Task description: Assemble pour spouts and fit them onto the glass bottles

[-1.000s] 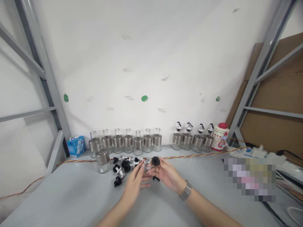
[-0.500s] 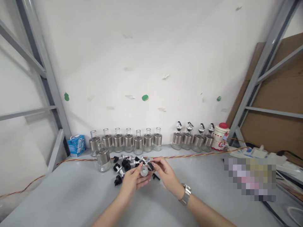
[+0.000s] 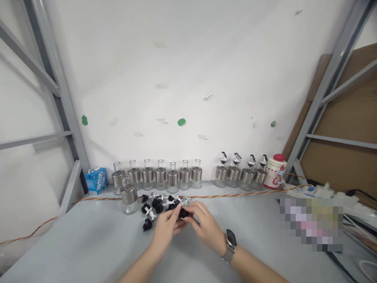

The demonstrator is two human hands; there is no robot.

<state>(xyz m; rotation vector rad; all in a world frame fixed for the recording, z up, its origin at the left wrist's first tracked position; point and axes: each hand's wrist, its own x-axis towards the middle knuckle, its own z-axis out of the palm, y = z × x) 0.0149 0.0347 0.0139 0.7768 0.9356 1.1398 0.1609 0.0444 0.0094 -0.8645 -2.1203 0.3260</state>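
Note:
My left hand (image 3: pixel 168 225) and my right hand (image 3: pixel 204 223) meet over the grey table. Between their fingertips is a black pourer stopper (image 3: pixel 184 213), gripped from both sides. Fingers cover most of it, so I cannot tell whether a clear piece is joined to it. Just beyond the hands lies a loose pile of black and silver pourer parts (image 3: pixel 159 205). One separate black stopper (image 3: pixel 147 225) rests left of my left hand. A glass bottle with a steel sleeve (image 3: pixel 129 194) stands open-necked at the pile's left.
Several open-necked bottles (image 3: pixel 160 175) line the wall. Right of them stand several bottles with pourer spouts (image 3: pixel 234 173), beside a white and red jar (image 3: pixel 275 171). A blue carton (image 3: pixel 96 181) is at far left. Twisted wire (image 3: pixel 235 195) crosses the table; power strips (image 3: pixel 321 190) lie right.
A round translucent piece at my left fingers is no longer visible; the black stopper now shows there. My right hand has turned and closed in toward the left, its watch face now showing.

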